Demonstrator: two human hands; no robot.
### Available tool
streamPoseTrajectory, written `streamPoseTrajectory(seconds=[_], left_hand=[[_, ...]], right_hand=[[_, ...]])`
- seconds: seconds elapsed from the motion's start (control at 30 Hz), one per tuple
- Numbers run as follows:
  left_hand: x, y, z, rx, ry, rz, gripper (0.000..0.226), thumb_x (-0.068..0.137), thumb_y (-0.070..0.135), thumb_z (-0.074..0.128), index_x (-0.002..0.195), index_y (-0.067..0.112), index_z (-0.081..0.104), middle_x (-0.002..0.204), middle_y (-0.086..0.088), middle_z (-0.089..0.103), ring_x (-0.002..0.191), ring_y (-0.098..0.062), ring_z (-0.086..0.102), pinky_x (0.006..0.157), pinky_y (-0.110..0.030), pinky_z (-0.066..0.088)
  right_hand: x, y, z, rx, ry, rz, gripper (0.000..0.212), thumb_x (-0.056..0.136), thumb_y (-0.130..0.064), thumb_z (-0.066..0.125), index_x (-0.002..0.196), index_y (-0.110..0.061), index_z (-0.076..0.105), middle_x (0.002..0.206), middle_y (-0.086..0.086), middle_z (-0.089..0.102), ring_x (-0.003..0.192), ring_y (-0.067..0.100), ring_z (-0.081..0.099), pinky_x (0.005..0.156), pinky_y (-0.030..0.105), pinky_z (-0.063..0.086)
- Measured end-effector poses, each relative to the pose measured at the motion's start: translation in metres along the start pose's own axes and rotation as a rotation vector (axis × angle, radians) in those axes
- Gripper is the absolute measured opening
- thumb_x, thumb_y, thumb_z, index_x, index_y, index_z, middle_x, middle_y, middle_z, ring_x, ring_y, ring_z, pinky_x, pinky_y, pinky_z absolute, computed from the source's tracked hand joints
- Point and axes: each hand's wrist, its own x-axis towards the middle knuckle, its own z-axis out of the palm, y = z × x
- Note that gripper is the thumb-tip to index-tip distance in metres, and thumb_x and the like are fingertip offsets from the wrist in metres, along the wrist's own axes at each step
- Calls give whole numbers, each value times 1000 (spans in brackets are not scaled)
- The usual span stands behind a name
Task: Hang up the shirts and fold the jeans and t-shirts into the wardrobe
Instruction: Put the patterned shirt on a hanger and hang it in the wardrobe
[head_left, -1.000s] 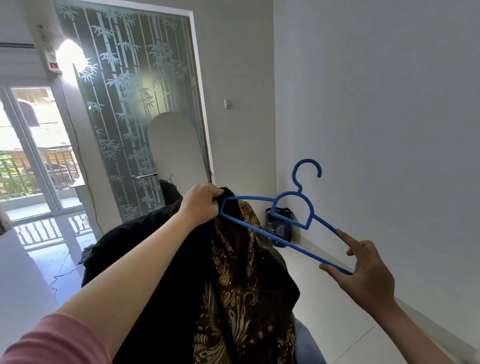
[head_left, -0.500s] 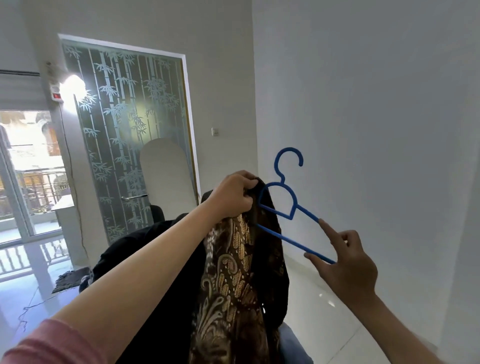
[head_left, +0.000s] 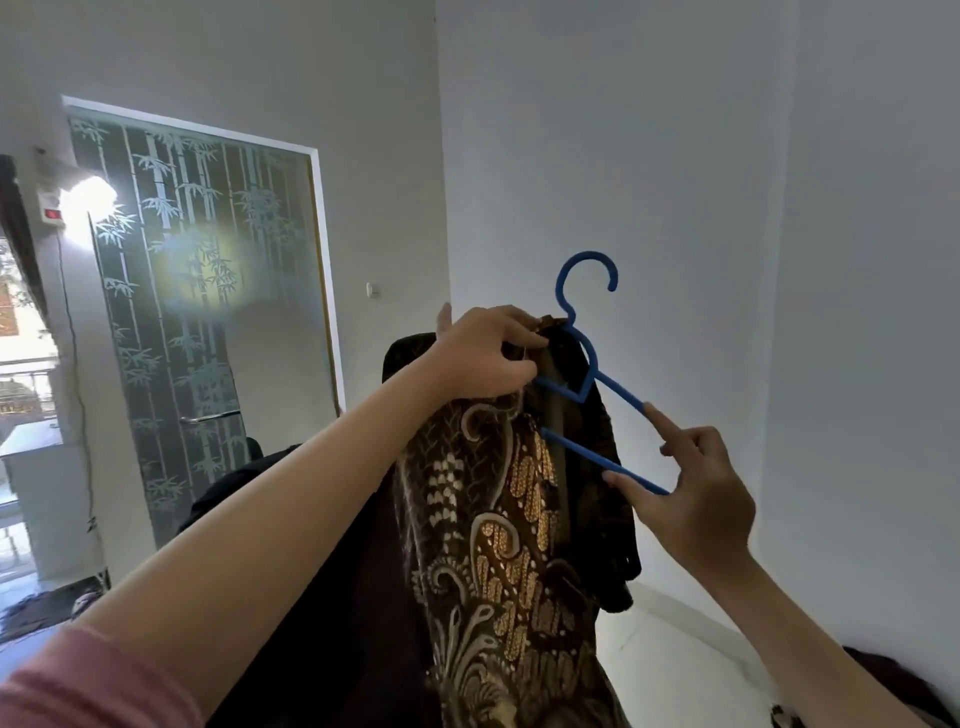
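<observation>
1. The left hand (head_left: 485, 353) has its fingers clenched on the collar of the brown patterned batik shirt (head_left: 498, 519), held up mid-air.
2. The right hand (head_left: 696, 499) pinches the blue plastic hanger (head_left: 589, 374), partly inside the shirt.

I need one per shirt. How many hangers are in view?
1. The blue hanger is held up, its right end in the right hand, its left side inside the batik shirt. Others may be out of view.
</observation>
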Motion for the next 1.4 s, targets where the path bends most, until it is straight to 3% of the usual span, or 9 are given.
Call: streamPoseTrajectory(seconds=[0.03, 0.17, 0.4, 0.57, 0.73, 0.83, 0.9, 1.1, 1.4], left_hand=[[-8, 4, -2, -53, -5, 18, 43, 69, 33, 47, 106, 36, 69, 130, 17, 54, 126, -10, 43, 113, -61, 2], [-41, 23, -7, -330, 20, 102, 33, 69, 17, 50, 95, 29, 66, 115, 6, 61, 112, -9, 55, 105, -40, 41], [-76, 50, -8, -355, -69, 128, 40, 86, 9, 57, 116, 35, 56, 116, 11, 58, 104, -9, 61, 96, -37, 50], [-90, 66, -6, -414, -3, 82, 45, 85, -1, 59, 99, 42, 64, 107, 6, 61, 77, -18, 62, 78, -40, 58], [-91, 86, -6, -455, 21, 42, 47, 82, -7, 58, 95, 38, 67, 104, 4, 63, 79, -33, 64, 76, -45, 58], [-86, 103, -6, -468, 33, 31, 48, 82, -8, 58, 93, 37, 68, 103, 5, 65, 80, -32, 65, 77, -44, 58], [-84, 114, -7, -493, 25, 35, 48, 82, -9, 59, 93, 36, 68, 103, 5, 66, 82, -33, 67, 78, -44, 58], [-90, 148, -11, -610, 14, 63, 45, 81, -12, 60, 94, 29, 71, 107, 0, 69, 91, -40, 66, 85, -49, 56], [-129, 171, -22, -783, 28, 49, 52, 79, -17, 60, 85, 32, 75, 107, -9, 69, 96, -40, 66, 87, -43, 56]], right_hand=[[-4, -3, -13, -14, 0, -9, 80, 57, -49, 78, 127, -14, 60, 83, 4, 57, 52, 8, 43, 46, 5, 28], [-22, -10, -59, -48, -30, -39, 80, 57, -52, 76, 126, -15, 61, 83, 2, 57, 52, 1, 34, 47, 4, 28], [-35, -15, -116, 3, -82, -69, 82, 60, -63, 76, 127, -17, 61, 86, -5, 54, 54, -7, 34, 46, 4, 33], [-43, -1, -138, 79, -153, -92, 80, 67, -69, 65, 132, -24, 54, 93, -5, 54, 60, 5, 46, 47, 19, 49], [-62, 1, -146, -149, 120, -92, 61, 70, -52, 74, 122, -23, 61, 116, 11, 57, 104, 23, 51, 85, 38, 43], [-90, -7, -156, -60, 192, -222, 35, 78, -33, 73, 110, -22, 61, 101, 10, 64, 96, 20, 55, 81, 36, 46], [-112, -11, -160, 75, 39, -262, 28, 82, -27, 68, 109, -23, 60, 93, 5, 64, 88, 14, 57, 70, 34, 52], [-139, -6, -176, 393, -554, 53, 37, 90, -48, 53, 124, -35, 58, 119, -11, 52, 105, 7, 57, 86, 27, 53], [-126, 27, -243, 619, -403, 403, 49, 76, -15, 78, 120, -24, 59, 116, -3, 63, 91, 22, 67, 75, 43, 59]])
